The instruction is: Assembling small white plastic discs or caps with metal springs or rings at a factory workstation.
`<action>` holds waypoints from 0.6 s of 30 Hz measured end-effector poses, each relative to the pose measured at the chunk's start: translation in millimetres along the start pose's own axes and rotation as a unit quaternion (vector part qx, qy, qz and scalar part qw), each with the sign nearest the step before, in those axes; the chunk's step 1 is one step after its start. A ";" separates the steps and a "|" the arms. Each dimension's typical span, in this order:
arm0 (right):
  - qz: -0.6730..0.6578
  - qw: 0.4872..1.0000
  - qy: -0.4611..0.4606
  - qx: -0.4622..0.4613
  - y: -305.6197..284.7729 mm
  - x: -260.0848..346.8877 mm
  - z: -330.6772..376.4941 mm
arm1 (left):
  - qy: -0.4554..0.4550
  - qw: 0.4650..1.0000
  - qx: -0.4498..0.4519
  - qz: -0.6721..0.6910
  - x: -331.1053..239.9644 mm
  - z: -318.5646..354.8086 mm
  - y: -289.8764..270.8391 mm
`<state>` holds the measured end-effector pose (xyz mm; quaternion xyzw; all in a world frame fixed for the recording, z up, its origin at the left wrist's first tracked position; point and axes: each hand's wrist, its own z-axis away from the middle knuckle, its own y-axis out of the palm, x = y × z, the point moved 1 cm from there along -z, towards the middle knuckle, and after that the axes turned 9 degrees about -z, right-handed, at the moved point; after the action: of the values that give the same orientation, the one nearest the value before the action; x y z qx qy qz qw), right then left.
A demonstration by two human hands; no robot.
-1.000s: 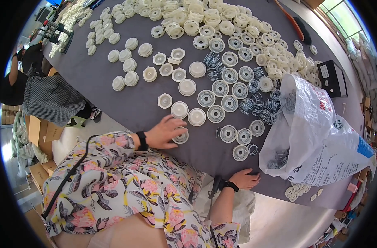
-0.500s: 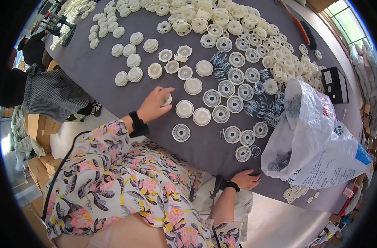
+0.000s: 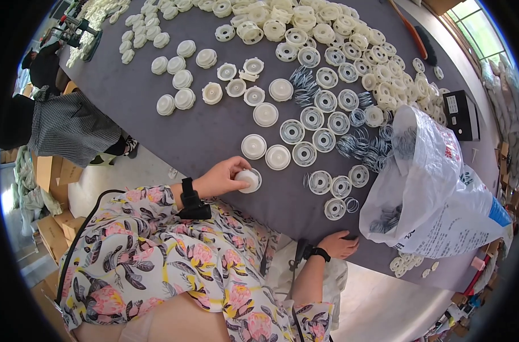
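Note:
My left hand pinches a small white plastic cap. It sits on top of a round white ring part, whose rim shows at the cap's right side; whether the two are joined I cannot tell. Just above lie white discs with caps in their centres, such as this capped disc. At the table's near edge rests my right hand, fingers stretched out flat and holding nothing. Not far above it are open ring parts and a loose metal spring.
A white plastic bag with springs inside stands at the right. More springs spill beside it. A heap of white rings covers the far table. Also there are a brush, a black box and small caps.
My left hand has moved right and toward me, bringing the cap onto the ring part nearest me. My right hand stays almost where it was.

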<state>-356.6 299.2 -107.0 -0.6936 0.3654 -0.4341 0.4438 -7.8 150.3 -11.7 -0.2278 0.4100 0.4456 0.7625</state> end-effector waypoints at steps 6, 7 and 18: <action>-0.001 1.000 0.000 0.007 -0.8 1.0 0.0 | 0.093 0.956 -0.039 -0.275 -3.5 -3.5 6.6; -0.001 1.000 0.000 0.010 -1.8 1.7 -0.1 | 0.162 0.889 -0.075 -0.422 -5.9 -3.1 6.9; 0.006 1.000 -0.001 -0.002 -3.1 3.3 -0.4 | 0.337 0.681 -0.032 -0.650 26.3 8.5 -9.4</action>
<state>-355.4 297.2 -103.1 -0.6925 0.3701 -0.4301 0.4456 11.0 164.7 -28.9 -0.5959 0.3736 -0.2554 0.6634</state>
